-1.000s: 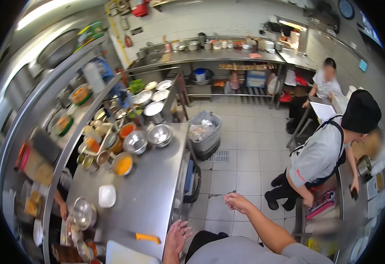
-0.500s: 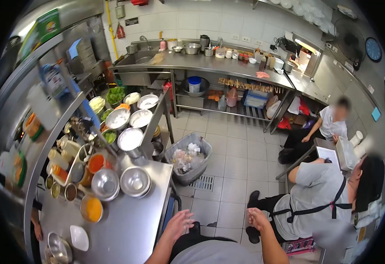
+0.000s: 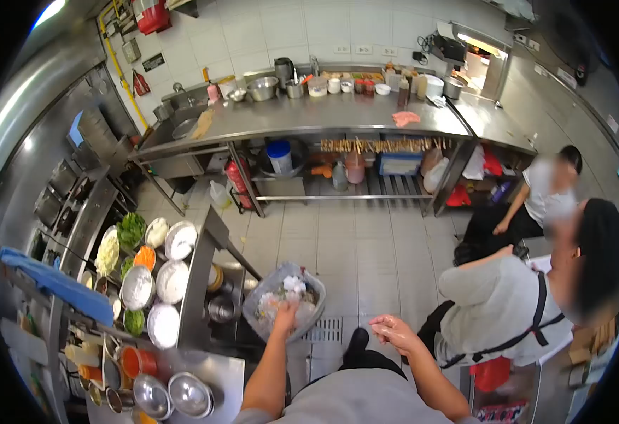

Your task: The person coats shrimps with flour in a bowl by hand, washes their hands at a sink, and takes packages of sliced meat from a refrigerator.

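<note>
My left hand [image 3: 285, 319] reaches over the near rim of a grey plastic bin [image 3: 254, 326] lined with a bag. Its fingers point forward, apart, and are slightly blurred against the crumpled white and clear waste [image 3: 295, 284] in the bin. I see nothing held in it. My right hand [image 3: 393, 333] hangs above the tiled floor in front of my body, its fingers loosely bent and stretched to the left, with wet-looking skin and nothing in them. A floor drain [image 3: 325, 328] lies between the two hands.
A steel counter [image 3: 309, 120] with bowls and jars runs along the back wall. To the left, a rack holds ingredient bowls [image 3: 171, 280], with steel bowls [image 3: 190, 394] nearer. A co-worker [image 3: 497, 300] in grey stands close on the right; another person [image 3: 546, 194] sits behind.
My view has turned and moved forward, toward the back counter. My left hand has gone from beside the prep table to over the bin. The co-worker in grey leans differently.
</note>
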The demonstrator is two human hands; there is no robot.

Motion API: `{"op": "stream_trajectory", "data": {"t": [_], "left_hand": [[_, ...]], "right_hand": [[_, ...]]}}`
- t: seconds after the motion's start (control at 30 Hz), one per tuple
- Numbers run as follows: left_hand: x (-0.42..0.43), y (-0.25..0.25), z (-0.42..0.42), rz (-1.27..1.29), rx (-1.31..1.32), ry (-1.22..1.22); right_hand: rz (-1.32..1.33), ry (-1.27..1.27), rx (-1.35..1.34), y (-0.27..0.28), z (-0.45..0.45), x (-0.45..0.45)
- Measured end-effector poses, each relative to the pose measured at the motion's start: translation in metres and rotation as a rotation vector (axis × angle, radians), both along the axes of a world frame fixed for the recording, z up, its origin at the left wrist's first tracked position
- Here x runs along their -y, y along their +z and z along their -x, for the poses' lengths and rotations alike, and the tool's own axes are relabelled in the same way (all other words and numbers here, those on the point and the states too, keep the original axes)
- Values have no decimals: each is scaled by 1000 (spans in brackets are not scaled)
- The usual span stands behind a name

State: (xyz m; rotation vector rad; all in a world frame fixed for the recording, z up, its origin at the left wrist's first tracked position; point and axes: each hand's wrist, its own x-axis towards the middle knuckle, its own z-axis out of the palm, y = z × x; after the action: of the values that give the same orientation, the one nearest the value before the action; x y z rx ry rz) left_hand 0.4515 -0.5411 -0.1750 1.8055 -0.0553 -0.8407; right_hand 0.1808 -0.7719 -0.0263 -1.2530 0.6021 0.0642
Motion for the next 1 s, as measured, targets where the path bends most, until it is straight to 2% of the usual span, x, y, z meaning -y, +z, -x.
{"op": "stream_trajectory", "data": {"t": [0.03, 0.07, 0.1, 0.13, 0.2, 0.27, 0.33, 0.4, 0.43, 0.5, 0.6, 0.63, 0.67, 0.7, 0.73, 0.77, 0.8, 0.83, 0.87, 0.9, 0.93, 1.0], "left_hand": [[-5, -23, 0, -249, 53, 7], [-27, -74, -8, -583, 354, -314], [-42, -118, -9, -645, 472, -486], [-64, -125, -12, -700, 745, -960], [-55, -87, 16, -359, -218, 84], [-69, -91, 27, -219, -347, 210], [-76, -105, 40, -439, -263, 123], [-106, -163, 48, -350, -100, -167], [-91, -152, 42, -345, -105, -145], [-61, -131, 35, -646, -583, 168], [-15, -124, -11, -514, -563, 293], [2, -137, -42, -485, -573, 309], [13, -170, -73, -544, -481, 162], [28, -176, -90, -609, -389, 17], [46, -184, -116, -569, -287, -89], [67, -178, -154, -536, -182, -192], [86, -200, -191, -567, 222, -501], [103, -220, -227, -478, 393, -536], [123, -196, -260, -403, 558, -505], [154, -165, -293, -442, 333, -174], [179, -158, -331, -336, 238, -75], [219, -113, -392, -237, 213, 17]], "right_hand": [[12, 42, -13, 1, -28, 20], [33, 88, -39, 4, -54, 40], [45, 108, -25, 6, -81, 63], [68, 180, -33, 5, -107, 83], [119, 267, -12, -9, -153, 113], [99, 282, -26, 5, -197, 133], [117, 302, -20, 17, -244, 157], [84, 340, -13, 18, -287, 173], [87, 362, -14, 15, -308, 182], [73, 399, -9, 8, -348, 203], [133, 419, -41, -3, -405, 239], [157, 443, -45, -5, -421, 253], [112, 385, -56, -10, -436, 269], [59, 328, -72, -12, -449, 282], [72, 361, -76, -14, -464, 299], [37, 274, -48, -9, -476, 313], [-7, 183, -23, -4, -488, 326], [-25, 116, 13, 0, -499, 336], [-61, 55, -5, 7, -511, 344], [-103, 18, 21, 16, -521, 348], [-142, 6, 38, 11, -532, 356], [-190, 14, 55, 4, -562, 365]]}}
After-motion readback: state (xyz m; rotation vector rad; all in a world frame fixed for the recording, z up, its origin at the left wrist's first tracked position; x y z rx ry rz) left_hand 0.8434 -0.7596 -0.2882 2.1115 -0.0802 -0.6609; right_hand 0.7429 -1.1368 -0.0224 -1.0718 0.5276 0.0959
